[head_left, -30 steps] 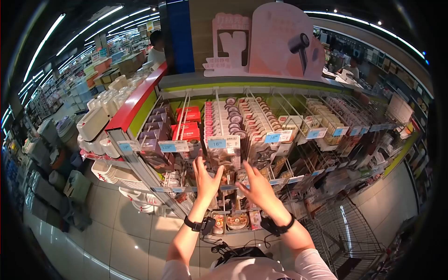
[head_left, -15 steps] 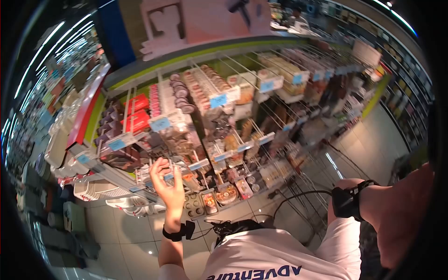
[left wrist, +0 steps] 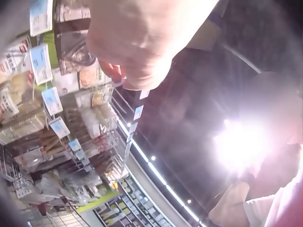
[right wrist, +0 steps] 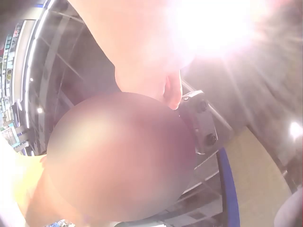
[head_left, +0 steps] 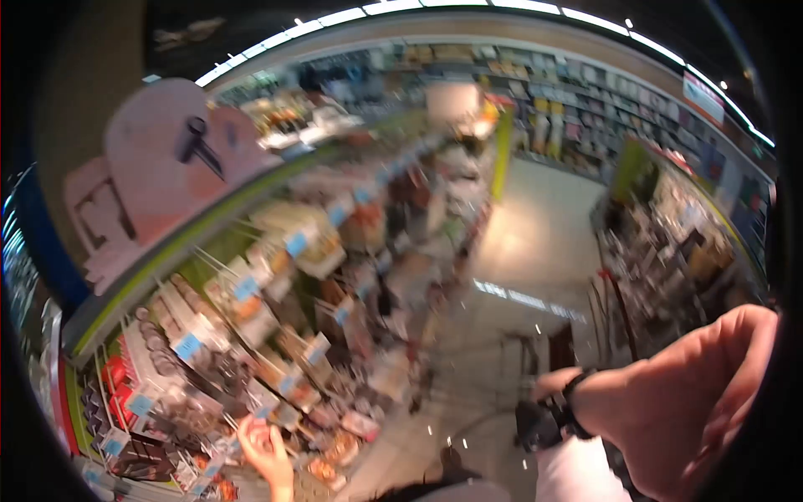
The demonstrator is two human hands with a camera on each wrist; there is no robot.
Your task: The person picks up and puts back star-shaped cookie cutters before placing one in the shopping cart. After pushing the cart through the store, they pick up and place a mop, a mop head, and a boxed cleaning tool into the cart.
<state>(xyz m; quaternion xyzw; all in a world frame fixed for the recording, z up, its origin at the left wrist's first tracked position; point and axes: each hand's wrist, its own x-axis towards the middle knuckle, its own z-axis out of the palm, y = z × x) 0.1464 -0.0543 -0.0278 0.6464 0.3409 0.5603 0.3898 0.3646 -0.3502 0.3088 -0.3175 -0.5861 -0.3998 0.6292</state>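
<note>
My left hand [head_left: 266, 448] is in front of the lower hanging goods, its fingers loosely curled. In the left wrist view, the back of the left hand [left wrist: 142, 42] faces the lens, with curled fingertips beside hanging packs [left wrist: 90, 75]; nothing clearly shows in its grasp. My right hand [head_left: 694, 389] is raised close to the head camera, and its fingers run out of the head view. In the right wrist view, the right hand [right wrist: 142, 52] is beside the head, one fingertip next to a head-worn device [right wrist: 201, 123]. Its other fingers are hidden.
Rows of packaged goods [head_left: 305, 238] hang on hooks with blue price tags along the shelf. A pink sign [head_left: 180, 159] stands on top. On the right, a tiled aisle [head_left: 535, 226] runs between shelves, with a blurred wire shopping cart [head_left: 510, 360] nearer me.
My right hand has risen from in front of the shelf to beside my head. The head view has swung right toward the aisle. The left hand has stayed near the shelf, its fingers now more curled.
</note>
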